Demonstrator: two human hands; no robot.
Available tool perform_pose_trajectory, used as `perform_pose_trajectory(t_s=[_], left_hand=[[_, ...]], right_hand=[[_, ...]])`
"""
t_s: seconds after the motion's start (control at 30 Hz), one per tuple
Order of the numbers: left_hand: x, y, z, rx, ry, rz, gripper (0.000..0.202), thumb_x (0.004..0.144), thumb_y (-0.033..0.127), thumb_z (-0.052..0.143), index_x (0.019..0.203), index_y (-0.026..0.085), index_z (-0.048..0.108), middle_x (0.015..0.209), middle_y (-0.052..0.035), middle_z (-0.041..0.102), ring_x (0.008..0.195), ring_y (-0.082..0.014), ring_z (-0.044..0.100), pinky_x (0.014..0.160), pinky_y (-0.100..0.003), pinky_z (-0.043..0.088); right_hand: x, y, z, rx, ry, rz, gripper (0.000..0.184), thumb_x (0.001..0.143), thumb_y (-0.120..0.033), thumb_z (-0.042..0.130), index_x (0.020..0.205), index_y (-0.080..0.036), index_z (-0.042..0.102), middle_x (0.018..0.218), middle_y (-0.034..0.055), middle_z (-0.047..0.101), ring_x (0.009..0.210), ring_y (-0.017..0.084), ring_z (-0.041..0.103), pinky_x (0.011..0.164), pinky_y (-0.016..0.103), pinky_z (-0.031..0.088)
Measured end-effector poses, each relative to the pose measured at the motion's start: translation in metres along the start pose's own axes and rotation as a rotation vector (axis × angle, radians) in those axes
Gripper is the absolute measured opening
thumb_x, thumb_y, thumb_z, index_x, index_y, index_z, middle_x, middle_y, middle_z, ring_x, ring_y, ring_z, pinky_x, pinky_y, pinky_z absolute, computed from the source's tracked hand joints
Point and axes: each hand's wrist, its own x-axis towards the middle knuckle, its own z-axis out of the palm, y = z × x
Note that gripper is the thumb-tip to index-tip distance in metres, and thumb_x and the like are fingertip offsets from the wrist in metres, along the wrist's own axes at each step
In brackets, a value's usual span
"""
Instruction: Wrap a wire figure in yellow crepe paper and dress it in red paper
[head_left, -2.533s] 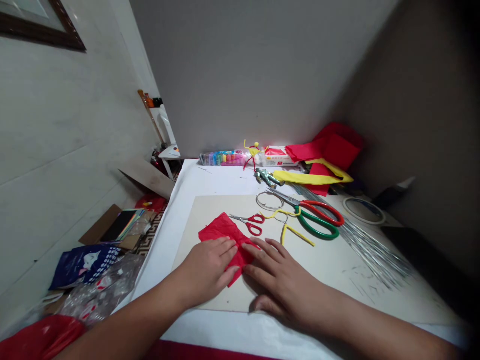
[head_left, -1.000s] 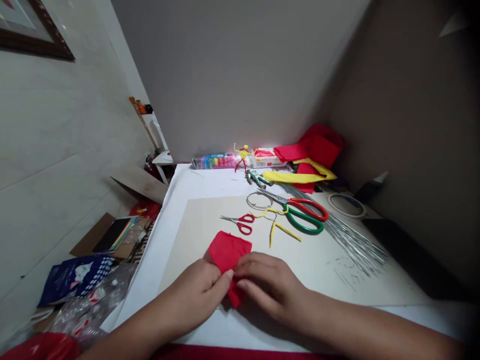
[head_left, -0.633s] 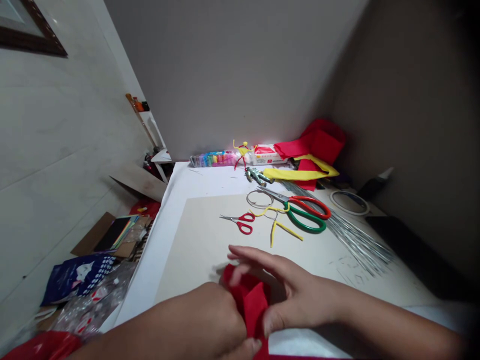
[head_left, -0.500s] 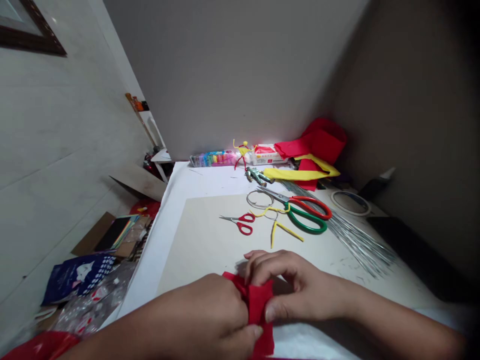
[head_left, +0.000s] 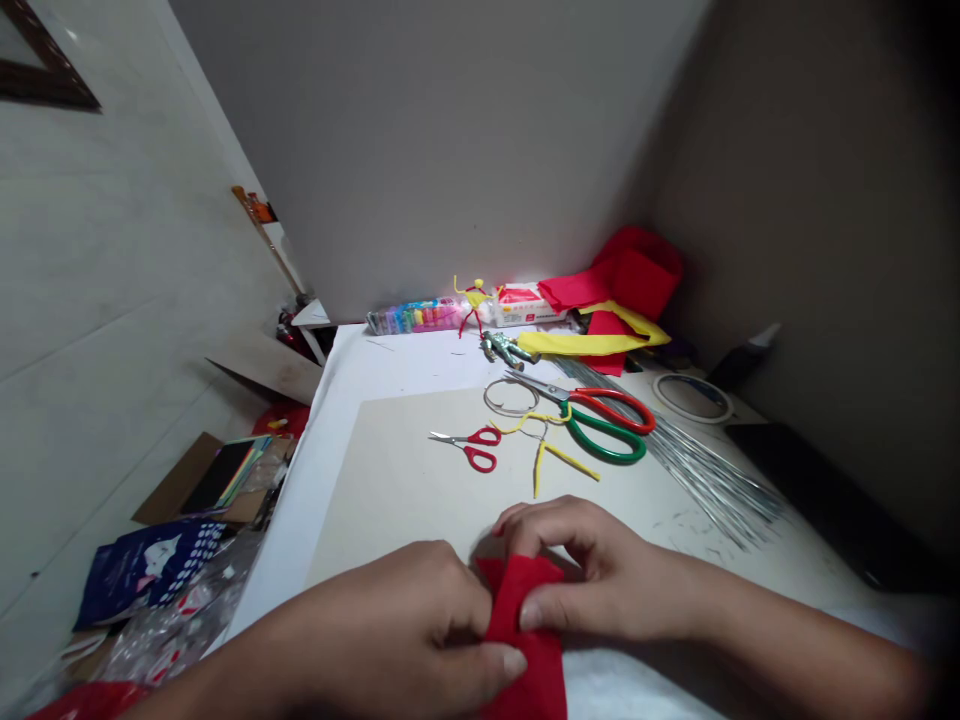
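A folded piece of red crepe paper [head_left: 523, 640] is pinched between my left hand [head_left: 397, 622] and my right hand [head_left: 600, 570], near the front edge of a beige card board [head_left: 397, 480]. Its lower part hangs past the board's edge. Close beyond my hands lie small red-handled scissors [head_left: 471, 447], large red-and-green-handled scissors [head_left: 600, 425], yellow twisted strips [head_left: 551, 458] and a loop of thin wire [head_left: 510, 397].
A bundle of thin silver wires [head_left: 697, 470] and a tape roll [head_left: 691, 398] lie to the right. Yellow and red crepe paper [head_left: 622, 275] is heaped at the back with a white box [head_left: 529, 308]. Bags and cardboard [head_left: 180, 480] sit below the table's left edge.
The red paper has moved from the board's middle toward its front edge and is now folded and lifted between both hands. My fingers have closed on it, and the view has shifted slightly.
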Motion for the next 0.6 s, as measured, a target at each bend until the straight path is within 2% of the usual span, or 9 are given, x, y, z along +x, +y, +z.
perform_pose_trajectory(t_s=[0.1,0.23,0.37,0.47,0.6], left_hand=[[0.005,-0.003,-0.004,-0.054,-0.072,-0.079,0.031,0.085,0.039,0.048,0.07,0.017,0.062,0.06,0.0041,0.046,0.055,-0.0093,0.039,0.054,-0.02,0.033],[0.015,-0.013,-0.004,-0.285,-0.089,-0.136,0.039,0.088,0.044,0.044,0.067,0.014,0.058,0.06,0.0026,0.047,0.054,-0.0088,0.038,0.054,-0.021,0.032],[0.02,-0.028,-0.003,-0.696,0.059,-0.117,0.036,0.082,0.043,0.055,0.071,0.01,0.061,0.065,-0.0022,0.056,0.056,-0.0094,0.046,0.058,-0.022,0.036],[0.02,-0.037,-0.005,-0.88,0.219,-0.146,0.033,0.076,0.04,0.065,0.072,0.007,0.064,0.068,-0.0059,0.061,0.059,-0.0112,0.052,0.062,-0.024,0.039],[0.02,-0.044,-0.009,-1.031,0.266,-0.202,0.027,0.073,0.033,0.07,0.078,0.007,0.066,0.073,-0.0093,0.065,0.068,-0.0155,0.06,0.07,-0.027,0.044]], right_hand=[[0.001,-0.001,0.0,-0.051,0.079,0.058,0.017,0.078,-0.028,0.066,0.074,-0.012,0.062,0.068,0.0004,0.058,0.062,0.01,0.051,0.059,0.021,0.042],[0.002,0.001,0.002,-0.105,0.117,0.099,0.018,0.083,-0.028,0.061,0.077,-0.011,0.064,0.07,0.0018,0.06,0.064,0.01,0.052,0.059,0.021,0.042],[0.005,0.009,0.001,0.036,0.152,0.192,0.022,0.082,-0.033,0.062,0.091,-0.013,0.062,0.085,0.0052,0.064,0.075,0.014,0.057,0.066,0.025,0.046],[0.008,0.017,-0.004,0.124,0.161,0.273,0.026,0.079,-0.035,0.065,0.091,-0.013,0.059,0.082,0.0039,0.062,0.072,0.014,0.057,0.064,0.025,0.046],[0.013,0.023,-0.012,-0.087,0.212,0.307,0.022,0.082,-0.034,0.06,0.08,-0.013,0.06,0.073,0.0018,0.059,0.065,0.012,0.053,0.058,0.022,0.041]])
